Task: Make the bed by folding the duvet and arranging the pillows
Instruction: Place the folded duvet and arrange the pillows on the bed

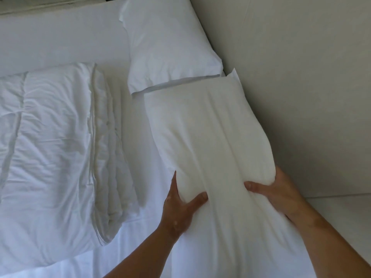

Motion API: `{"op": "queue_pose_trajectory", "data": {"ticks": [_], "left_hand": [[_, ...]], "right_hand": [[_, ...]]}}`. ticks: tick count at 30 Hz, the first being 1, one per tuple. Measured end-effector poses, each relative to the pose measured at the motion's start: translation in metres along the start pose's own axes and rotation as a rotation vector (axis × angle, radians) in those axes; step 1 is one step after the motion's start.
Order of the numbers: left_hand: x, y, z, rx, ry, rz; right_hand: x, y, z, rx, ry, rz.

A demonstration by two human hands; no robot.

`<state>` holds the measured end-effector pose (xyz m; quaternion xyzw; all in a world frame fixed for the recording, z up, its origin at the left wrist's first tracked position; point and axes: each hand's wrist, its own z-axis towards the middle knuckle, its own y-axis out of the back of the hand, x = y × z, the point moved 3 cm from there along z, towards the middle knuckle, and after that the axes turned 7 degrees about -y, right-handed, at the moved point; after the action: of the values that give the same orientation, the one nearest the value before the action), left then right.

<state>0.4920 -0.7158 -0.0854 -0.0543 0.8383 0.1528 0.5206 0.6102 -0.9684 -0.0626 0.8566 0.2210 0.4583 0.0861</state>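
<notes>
Both hands grip the near end of a soft white rectangular pillow (202, 137): the left hand (181, 205) pinches its left edge, thumb on top, and the right hand (275, 189) clasps its right edge. The pillow lies along the pale wall (301, 77), its far end touching a second white pillow (166, 47). A folded white duvet (56, 129) rests on the white bed sheet (60, 37), left of the pillows.

We reach both bare forearms forward from the lower edge; our left hand (181, 205) clamps with thumb spread toward the middle, and our right hand (275, 189) mirrors it, thumb pointing inward, fingers curled out of sight
</notes>
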Motion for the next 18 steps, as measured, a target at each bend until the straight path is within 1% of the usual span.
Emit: {"op": "queue_pose_trajectory", "data": {"ticks": [7, 11, 15, 18], "left_hand": [[-0.075, 0.060, -0.055, -0.008, -0.072, -0.049], [-0.124, 0.102, -0.096, -0.019, -0.138, -0.047], [-0.164, 0.157, -0.139, -0.028, -0.223, -0.024], [-0.186, 0.214, -0.166, -0.040, -0.298, 0.000]], "right_hand": [[0.072, -0.005, -0.101, -0.007, 0.154, 0.021], [0.125, -0.007, -0.165, -0.054, 0.225, 0.001], [0.174, -0.018, -0.234, -0.128, 0.300, -0.048], [0.206, -0.045, -0.280, -0.167, 0.361, -0.032]]}}
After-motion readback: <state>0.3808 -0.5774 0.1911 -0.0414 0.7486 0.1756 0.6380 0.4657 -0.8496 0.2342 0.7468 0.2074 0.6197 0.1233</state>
